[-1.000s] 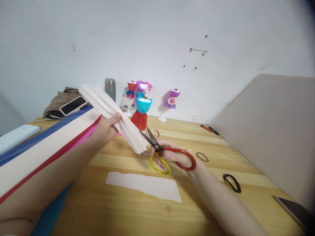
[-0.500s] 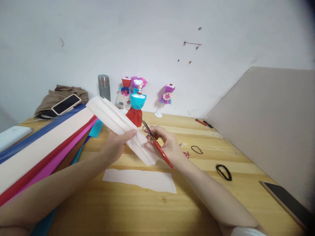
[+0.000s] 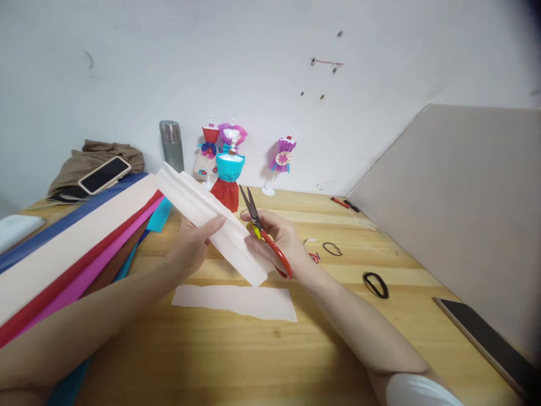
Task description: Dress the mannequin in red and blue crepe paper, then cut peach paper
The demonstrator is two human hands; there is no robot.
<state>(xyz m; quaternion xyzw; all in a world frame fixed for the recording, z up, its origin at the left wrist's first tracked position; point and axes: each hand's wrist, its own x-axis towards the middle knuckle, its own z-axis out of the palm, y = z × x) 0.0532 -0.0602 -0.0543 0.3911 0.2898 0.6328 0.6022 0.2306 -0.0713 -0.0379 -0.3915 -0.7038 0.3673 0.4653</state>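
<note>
My left hand (image 3: 196, 242) is closed on a folded length of white crepe paper (image 3: 211, 223), thumb on top. The paper slants from upper left down to the right, above the table. In my right hand (image 3: 281, 239) are red-handled scissors (image 3: 273, 248), blades slightly apart and pointing up and away. The fingers of that hand also lie against the paper's right edge. A torn-edged white paper strip (image 3: 236, 301) lies flat on the table below both hands.
Long colored paper strips (image 3: 80, 248) spread at left, beside a phone (image 3: 105, 175) on brown cloth. Small mannequins in paper dresses (image 3: 230, 169) and a metal flask (image 3: 171, 146) stand by the wall. Black bands (image 3: 375, 285) and a dark tablet-like device (image 3: 477, 338) lie at right.
The scissors have turned, their blades now pointing more upward and slightly apart. Both hands keep hold of the paper and scissors. The whole view has shifted slightly.
</note>
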